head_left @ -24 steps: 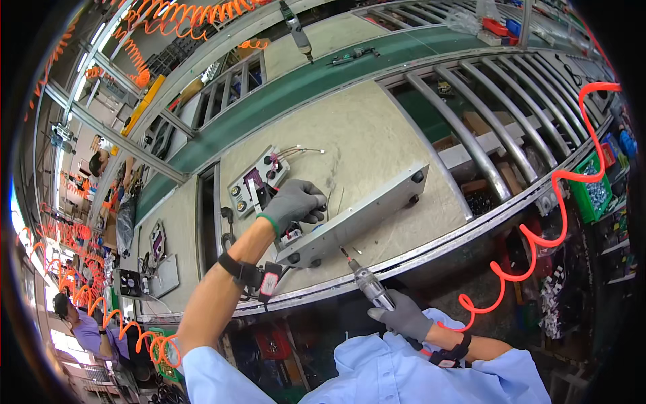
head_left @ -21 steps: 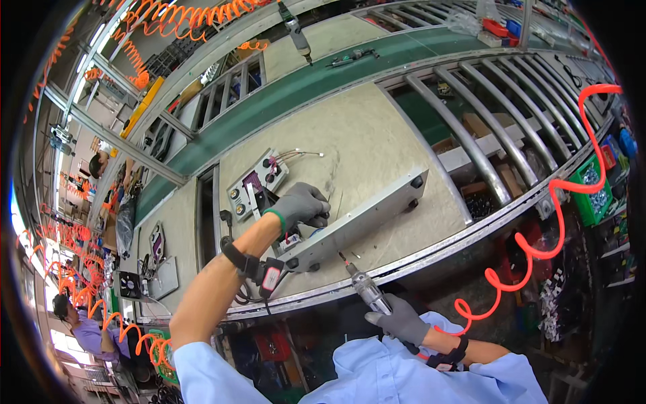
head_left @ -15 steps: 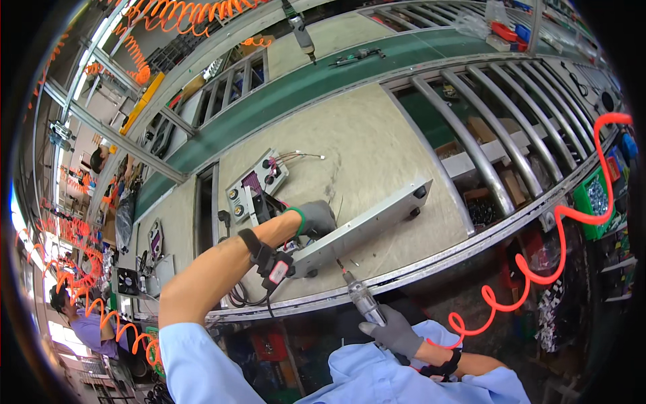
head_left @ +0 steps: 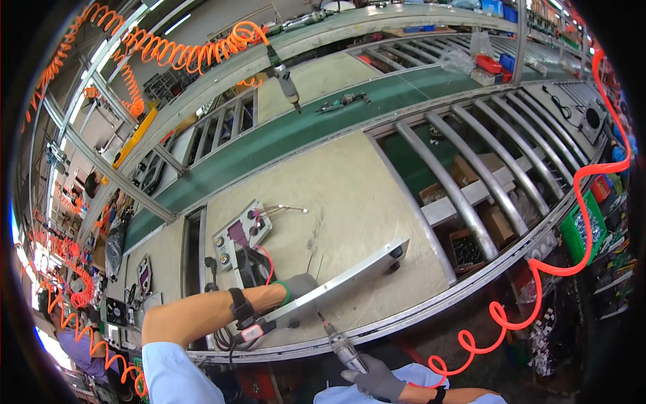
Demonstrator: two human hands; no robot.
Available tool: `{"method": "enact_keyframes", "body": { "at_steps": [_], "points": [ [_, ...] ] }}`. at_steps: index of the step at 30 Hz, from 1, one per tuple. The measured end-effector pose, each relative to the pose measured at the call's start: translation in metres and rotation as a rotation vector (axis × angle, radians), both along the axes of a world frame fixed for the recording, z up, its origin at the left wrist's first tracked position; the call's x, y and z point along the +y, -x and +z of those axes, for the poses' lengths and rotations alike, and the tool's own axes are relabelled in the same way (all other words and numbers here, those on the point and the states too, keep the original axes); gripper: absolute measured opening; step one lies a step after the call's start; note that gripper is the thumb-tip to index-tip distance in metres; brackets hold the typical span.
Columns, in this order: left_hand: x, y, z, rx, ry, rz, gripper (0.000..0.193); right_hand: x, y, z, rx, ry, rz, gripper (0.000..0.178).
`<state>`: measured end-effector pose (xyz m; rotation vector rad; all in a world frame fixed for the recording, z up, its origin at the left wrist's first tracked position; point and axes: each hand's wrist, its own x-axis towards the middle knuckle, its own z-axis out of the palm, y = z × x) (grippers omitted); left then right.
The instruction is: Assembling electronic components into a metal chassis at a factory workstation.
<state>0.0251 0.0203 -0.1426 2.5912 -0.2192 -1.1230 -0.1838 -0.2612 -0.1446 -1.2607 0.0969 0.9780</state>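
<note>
My left hand, in a grey glove, grips a long metal panel from its far side; its fingertips are mostly hidden. The panel stands on edge near the bench's front, with small black feet on its near face. My gloved right hand is closed around an air screwdriver, whose bit points up at the panel's near face; I cannot tell whether it touches. Behind my left hand sit a black fan part with a red wire and a grey control plate with knobs, a purple board and loose wires.
A coiled red air hose runs from my right side up the right edge. Metal rollers lie to the right of the bench board. Another screwdriver hangs over the green belt. A person works at far left.
The view has tilted up, so the bench sits lower in the picture. My left hand stays on the panel, and the screwdriver stays in my right hand near it.
</note>
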Motion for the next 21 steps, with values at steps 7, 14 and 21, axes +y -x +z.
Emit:
{"method": "enact_keyframes", "body": {
  "at_steps": [7, 14, 21],
  "points": [
    [-0.006, -0.002, 0.022, 0.13, 0.022, 0.093, 0.04, -0.004, -0.007, 0.001, 0.068, -0.035, 0.044, 0.049],
    [-0.002, -0.003, 0.02, 0.146, -0.018, 0.097, 0.04, -0.002, -0.002, 0.012, -0.01, -0.026, -0.016, 0.03],
    [0.008, -0.009, 0.003, 0.102, -0.085, -0.058, 0.042, 0.001, -0.002, -0.003, 0.184, -0.102, 0.022, 0.038]
  ]
}}
